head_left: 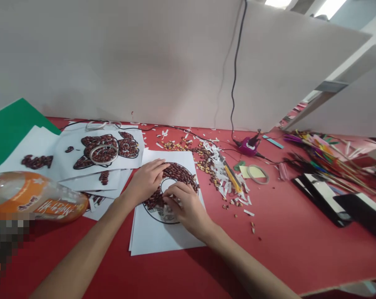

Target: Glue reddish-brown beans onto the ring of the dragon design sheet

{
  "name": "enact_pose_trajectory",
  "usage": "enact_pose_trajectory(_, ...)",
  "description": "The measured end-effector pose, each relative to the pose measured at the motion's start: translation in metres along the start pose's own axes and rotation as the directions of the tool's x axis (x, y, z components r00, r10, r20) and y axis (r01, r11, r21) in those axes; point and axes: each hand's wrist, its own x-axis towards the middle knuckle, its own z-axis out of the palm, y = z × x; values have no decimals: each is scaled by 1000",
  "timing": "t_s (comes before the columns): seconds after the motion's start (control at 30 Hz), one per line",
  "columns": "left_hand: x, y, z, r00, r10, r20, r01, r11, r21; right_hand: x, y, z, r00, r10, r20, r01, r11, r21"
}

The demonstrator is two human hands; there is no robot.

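A white sheet of paper (166,243) lies before me, printed with a ring outline. Dark red beans (175,171) fill the upper and left parts of the ring, and the lower part shows a greyish, glue-like smear (163,214). My left hand (147,178) rests at the ring's upper left, its fingers stretched out over the paper and beans. Over the ring's centre and lower right, my right hand (186,207) is bent down with thumb and fingers drawn together. Whatever its fingertips hold, if anything, is hidden.
Left are bean-covered drawings (97,151), a tape roll (103,154), and an orange-labelled bottle (41,197) lying near my left forearm. Right are loose beans, paper shreds, a yellow cutter (233,178), a purple power adapter (249,146) with black cords, and colourful craft sticks (328,153).
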Motion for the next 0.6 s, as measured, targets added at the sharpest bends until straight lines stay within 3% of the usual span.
enact_pose_trajectory(0.27,0,-4,1,999,-20,-44,18,999,-44,-6,-1,21,971,-232,64,241,932,-272)
enact_pose_trajectory(0.4,0,-4,0,998,-37,-43,34,998,-59,-4,2,20,960,-249,127,276,919,-281)
enact_pose_trajectory(0.6,0,0,-2,998,-37,-44,35,998,-49,-4,1,14,948,-295,116,317,900,-299)
